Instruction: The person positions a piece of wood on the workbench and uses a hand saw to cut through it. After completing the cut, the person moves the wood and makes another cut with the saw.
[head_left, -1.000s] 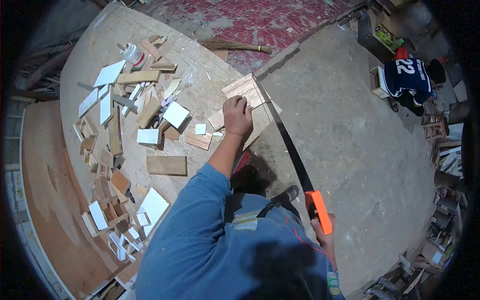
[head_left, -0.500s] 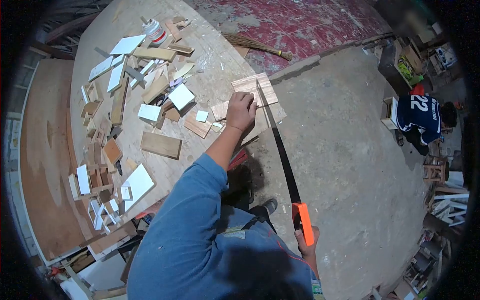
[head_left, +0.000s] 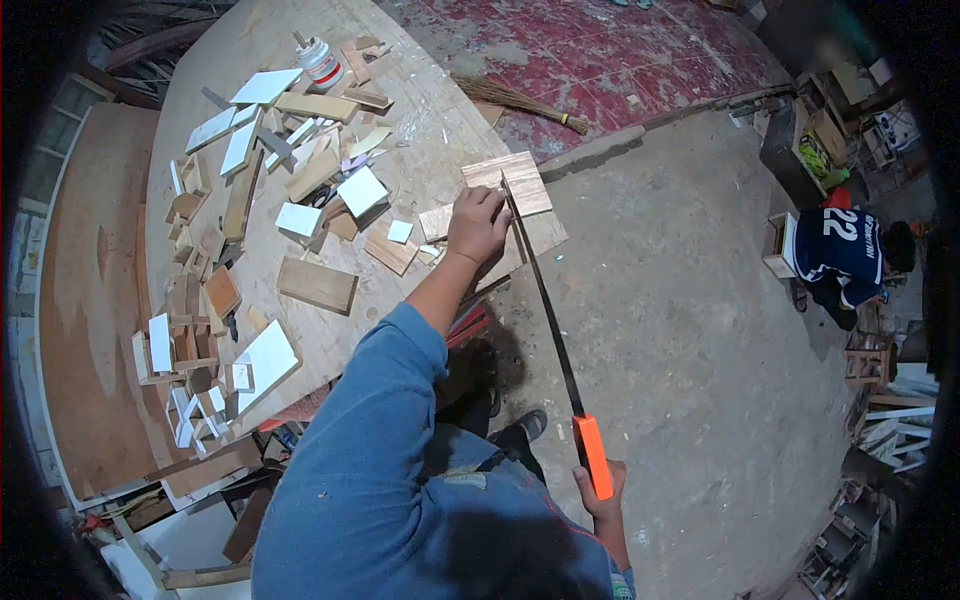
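A handsaw (head_left: 548,312) with a dark blade and an orange handle (head_left: 593,457) runs from the table corner down towards my body. My right hand (head_left: 607,492) is wrapped round that handle. The blade's far end lies over a wood-grained board (head_left: 520,185) at the table's edge. My left hand (head_left: 478,226) presses on the board just left of the blade, fingers bent and thumb close to the steel. Under and beside that hand lies another wood-grained strip (head_left: 434,222), partly hidden by it.
On the worktable (head_left: 430,120) lie several wood offcuts, white-faced pieces (head_left: 362,192), a plain wooden block (head_left: 317,285) and a white jar (head_left: 318,62). A broom (head_left: 530,104) rests on the floor beyond. At the right, a person in a numbered jersey (head_left: 838,245) bends beside a wooden box (head_left: 778,246).
The saw has drawn back slightly towards my body, its handle a little further left, and the blade shows more edge-on. My left hand stays on the board.
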